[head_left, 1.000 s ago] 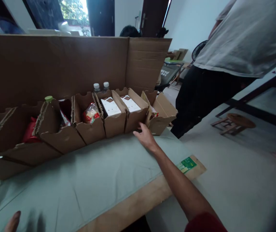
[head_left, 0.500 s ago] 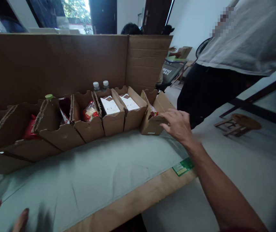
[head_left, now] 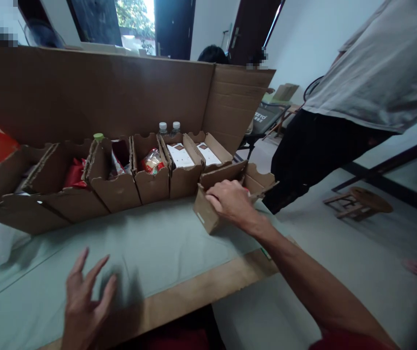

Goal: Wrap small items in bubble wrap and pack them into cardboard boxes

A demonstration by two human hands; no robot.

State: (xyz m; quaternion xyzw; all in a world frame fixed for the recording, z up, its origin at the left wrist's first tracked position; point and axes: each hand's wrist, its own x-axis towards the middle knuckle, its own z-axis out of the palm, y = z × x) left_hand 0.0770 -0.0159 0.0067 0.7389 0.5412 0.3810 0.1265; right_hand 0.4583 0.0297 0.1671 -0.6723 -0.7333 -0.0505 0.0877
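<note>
At the centre right of the frame, an open-topped cardboard bin point(head_left: 208, 219) sits askew at the right end of the row, its corner turned toward the wooden table edge point(head_left: 190, 299). The right hand point(head_left: 232, 201) has its fingers bent over the bin's rim and appears to grip the wall, though the fingertips are hidden. The left hand point(head_left: 84, 306), lower left, is wide open with fingers spread, holding nothing above the pale green cloth point(head_left: 150, 238). With only one hand on it, the bin could tip or swing, and whatever red item point(head_left: 247, 191) shows inside might slide, its weight being unknown. Thin cardboard could also buckle where the fingers press. Dragging the bin may ruck up the cloth, while a swing leftward could knock the neighbouring bin holding a white box point(head_left: 208, 153). Too far to the right, it could go over the table's end, near the dark trousers point(head_left: 292, 146) of the bystander standing at right.
</note>
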